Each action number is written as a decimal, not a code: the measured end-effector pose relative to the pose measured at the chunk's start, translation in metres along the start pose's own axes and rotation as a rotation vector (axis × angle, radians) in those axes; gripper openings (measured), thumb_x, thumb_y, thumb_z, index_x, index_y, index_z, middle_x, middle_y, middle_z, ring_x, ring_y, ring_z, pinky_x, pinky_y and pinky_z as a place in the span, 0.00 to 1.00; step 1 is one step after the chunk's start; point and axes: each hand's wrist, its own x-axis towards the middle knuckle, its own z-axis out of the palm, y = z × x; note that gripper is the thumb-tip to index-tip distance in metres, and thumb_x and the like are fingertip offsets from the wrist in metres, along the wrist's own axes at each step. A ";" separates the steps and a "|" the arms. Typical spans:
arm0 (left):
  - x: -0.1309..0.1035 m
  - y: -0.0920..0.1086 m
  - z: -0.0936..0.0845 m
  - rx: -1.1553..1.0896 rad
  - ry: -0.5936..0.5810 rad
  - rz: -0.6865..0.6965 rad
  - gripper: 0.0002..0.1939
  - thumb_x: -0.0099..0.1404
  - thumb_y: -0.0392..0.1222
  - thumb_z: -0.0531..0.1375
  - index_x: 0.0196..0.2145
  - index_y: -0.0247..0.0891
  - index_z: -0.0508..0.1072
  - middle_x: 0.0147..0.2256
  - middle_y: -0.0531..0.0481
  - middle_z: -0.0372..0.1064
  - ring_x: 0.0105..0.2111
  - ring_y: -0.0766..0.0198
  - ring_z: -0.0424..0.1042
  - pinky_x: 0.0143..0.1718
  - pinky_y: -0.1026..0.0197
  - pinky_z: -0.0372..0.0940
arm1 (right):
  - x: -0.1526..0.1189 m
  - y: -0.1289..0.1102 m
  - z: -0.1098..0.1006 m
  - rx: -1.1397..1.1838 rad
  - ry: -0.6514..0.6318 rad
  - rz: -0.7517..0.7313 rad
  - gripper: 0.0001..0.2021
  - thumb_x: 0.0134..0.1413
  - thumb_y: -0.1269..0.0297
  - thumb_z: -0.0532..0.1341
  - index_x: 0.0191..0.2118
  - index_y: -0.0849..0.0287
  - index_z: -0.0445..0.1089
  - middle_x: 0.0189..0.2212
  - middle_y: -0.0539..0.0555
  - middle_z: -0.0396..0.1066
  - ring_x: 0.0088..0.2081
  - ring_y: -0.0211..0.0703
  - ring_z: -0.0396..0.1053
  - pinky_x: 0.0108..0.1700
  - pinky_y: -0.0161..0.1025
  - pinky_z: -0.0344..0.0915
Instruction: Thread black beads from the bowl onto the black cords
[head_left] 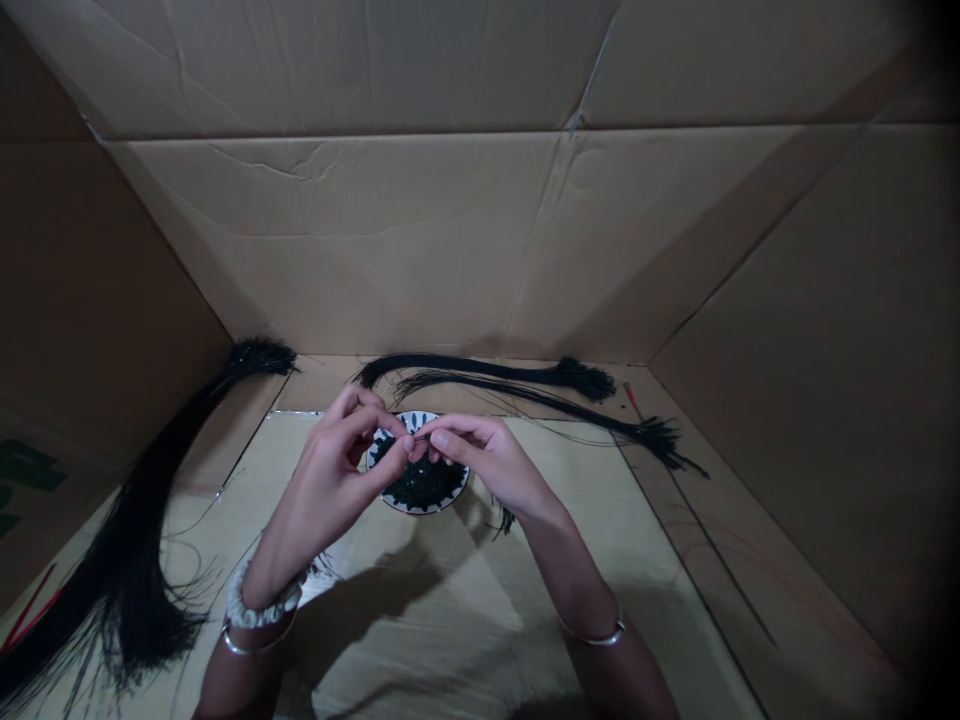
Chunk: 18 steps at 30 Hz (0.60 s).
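A round bowl [424, 492] with a white and blue patterned rim holds a heap of small black pieces. Above its far part, my left hand [349, 455] and my right hand [484, 460] meet almost fingertip to fingertip. Each is closed in a pinch on a thin dark strand [421, 437] that spans the short gap between them. Any finer detail on the strand is too small to tell. Dark strand ends [504, 518] show just under my right wrist.
A thick black strand bundle [161, 480] lies along the left side. Two thinner bundles, one farther back [480, 368] and one nearer [547, 398], lie behind the bowl. Cardboard walls [420, 240] rise at the back and both sides. A red-tipped stick [631, 395] is at the back right.
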 end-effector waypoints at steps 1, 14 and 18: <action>0.000 0.000 0.000 0.004 -0.001 -0.001 0.07 0.69 0.44 0.62 0.35 0.40 0.77 0.37 0.48 0.61 0.36 0.63 0.64 0.28 0.63 0.59 | 0.000 0.000 0.000 -0.006 0.003 0.004 0.13 0.61 0.52 0.64 0.42 0.53 0.81 0.36 0.53 0.81 0.38 0.43 0.74 0.45 0.43 0.70; 0.001 0.001 0.001 0.017 0.002 -0.002 0.08 0.69 0.45 0.62 0.34 0.39 0.77 0.37 0.48 0.61 0.35 0.63 0.64 0.28 0.63 0.58 | -0.001 -0.001 -0.001 -0.016 -0.012 0.005 0.13 0.62 0.52 0.63 0.42 0.54 0.81 0.35 0.53 0.81 0.38 0.42 0.74 0.45 0.41 0.70; 0.001 0.001 0.001 0.023 0.009 0.010 0.08 0.69 0.45 0.62 0.34 0.40 0.77 0.37 0.49 0.61 0.33 0.64 0.62 0.26 0.63 0.57 | -0.002 -0.002 0.000 -0.007 -0.018 0.001 0.13 0.62 0.52 0.63 0.43 0.53 0.81 0.35 0.52 0.81 0.37 0.42 0.74 0.45 0.41 0.70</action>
